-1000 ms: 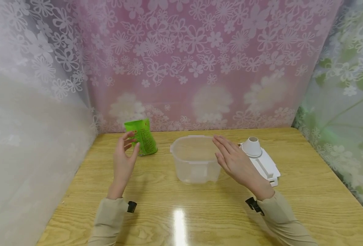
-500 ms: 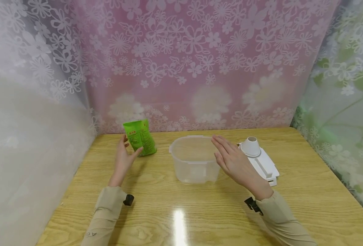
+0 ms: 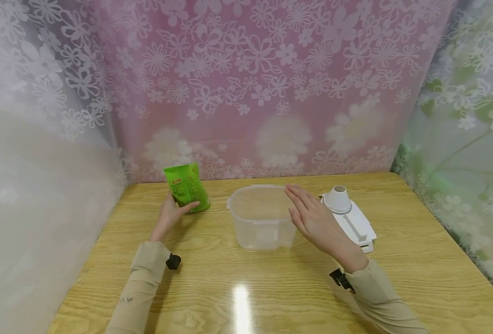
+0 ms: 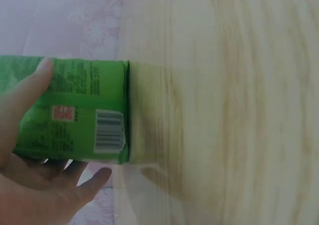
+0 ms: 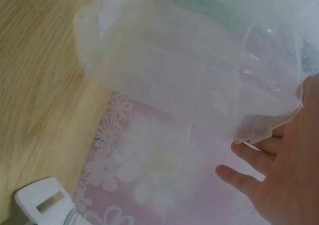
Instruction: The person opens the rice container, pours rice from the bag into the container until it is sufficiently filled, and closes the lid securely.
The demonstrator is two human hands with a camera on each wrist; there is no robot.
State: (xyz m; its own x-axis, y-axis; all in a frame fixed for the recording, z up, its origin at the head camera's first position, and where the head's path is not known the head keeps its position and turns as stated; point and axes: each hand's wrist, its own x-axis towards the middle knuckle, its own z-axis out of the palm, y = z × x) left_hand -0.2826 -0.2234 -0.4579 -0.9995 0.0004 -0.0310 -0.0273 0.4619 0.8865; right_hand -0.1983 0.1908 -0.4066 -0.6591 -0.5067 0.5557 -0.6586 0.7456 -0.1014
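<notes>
At the back left of the table in the head view, my left hand (image 3: 170, 217) holds a green packet (image 3: 184, 185) by its left side. Its thumb lies across the front, and most of the other fingers are hidden behind. The left wrist view shows a barcode on the packet (image 4: 75, 108). A clear plastic tub (image 3: 263, 232) stands upright in the middle. My right hand (image 3: 318, 226) is at the tub's right side with straight fingers, fingertips right at the rim. In the right wrist view, fingers overlap the rim of the tub (image 5: 164, 60).
Right of the tub, partly behind my right hand, lies a flat white plastic piece (image 3: 358, 223) with a slotted end. A white cone (image 3: 337, 200) stands at its far end. Patterned curtain (image 3: 254, 111) hangs along the back edge of the wooden table (image 3: 204, 278).
My left hand has reached forward to the green packet, and its thumb and fingers have closed around it. The packet, tub and right hand keep nearly the same places.
</notes>
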